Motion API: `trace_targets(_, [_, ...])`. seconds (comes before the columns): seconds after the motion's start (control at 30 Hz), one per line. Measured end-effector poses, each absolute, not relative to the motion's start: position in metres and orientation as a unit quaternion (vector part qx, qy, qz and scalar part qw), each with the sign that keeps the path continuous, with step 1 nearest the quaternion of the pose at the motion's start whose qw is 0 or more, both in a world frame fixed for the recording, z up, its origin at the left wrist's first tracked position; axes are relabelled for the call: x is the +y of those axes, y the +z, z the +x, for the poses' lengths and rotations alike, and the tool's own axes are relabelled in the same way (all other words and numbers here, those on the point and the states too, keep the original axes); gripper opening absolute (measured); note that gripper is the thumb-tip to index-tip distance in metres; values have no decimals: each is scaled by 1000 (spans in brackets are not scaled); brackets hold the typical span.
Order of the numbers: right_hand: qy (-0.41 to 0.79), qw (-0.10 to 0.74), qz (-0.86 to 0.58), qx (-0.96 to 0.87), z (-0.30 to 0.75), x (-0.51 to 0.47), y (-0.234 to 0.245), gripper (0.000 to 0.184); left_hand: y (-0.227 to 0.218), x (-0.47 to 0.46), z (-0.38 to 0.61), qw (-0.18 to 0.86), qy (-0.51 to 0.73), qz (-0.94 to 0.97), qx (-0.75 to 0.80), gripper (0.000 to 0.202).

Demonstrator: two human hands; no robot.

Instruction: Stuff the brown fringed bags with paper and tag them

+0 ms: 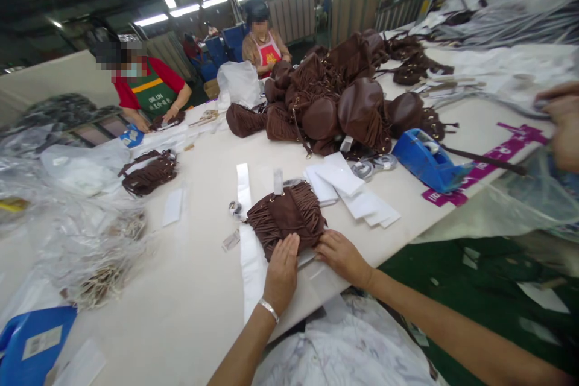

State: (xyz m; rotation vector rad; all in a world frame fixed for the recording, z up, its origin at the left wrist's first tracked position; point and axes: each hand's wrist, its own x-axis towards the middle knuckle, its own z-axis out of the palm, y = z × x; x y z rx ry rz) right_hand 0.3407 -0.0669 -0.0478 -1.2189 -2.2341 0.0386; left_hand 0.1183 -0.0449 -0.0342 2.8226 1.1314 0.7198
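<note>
A small brown fringed suede bag [286,217] lies on the white table [190,289] right in front of me. My left hand [281,271] lies flat with fingers stretched out, its fingertips on the bag's near edge. My right hand [340,255] rests beside it, fingers extended onto the bag's lower right corner and holding nothing. A long clear plastic strip [251,265] runs under the bag. A small metal ring [234,208] lies just left of the bag.
A heap of brown fringed bags [335,102] fills the table's far middle. A blue tape dispenser [427,160] and white paper slips [357,193] lie to the right. Another fringed bag [149,174] and clear plastic bags [81,241] lie left. Two people work across the table; another person's hand [563,126] shows at right.
</note>
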Motion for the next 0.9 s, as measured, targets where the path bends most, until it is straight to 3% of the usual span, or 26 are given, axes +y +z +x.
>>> trace_targets(0.13, [74,337,-519,-782,342,-69,-48,19,-30,-45,118,-2,189,916,354,61])
trace_targets(0.23, [81,367,-530,-760,343,-70,-47,39,-30,-45,118,-19,175,920,349,63])
trace_targets(0.37, [26,315,-532,-785,345,-68,-37,61,-34,-44,120,-39,166,922,348,58])
trace_targets(0.6, [-6,204,-458,-865,358,-48,-16,56,-38,-43,122,-61,159,925,340,52])
trace_targets(0.9, [25,209,-403,-891,368,-28,-22,41,-52,-42,122,-79,156,924,340,51])
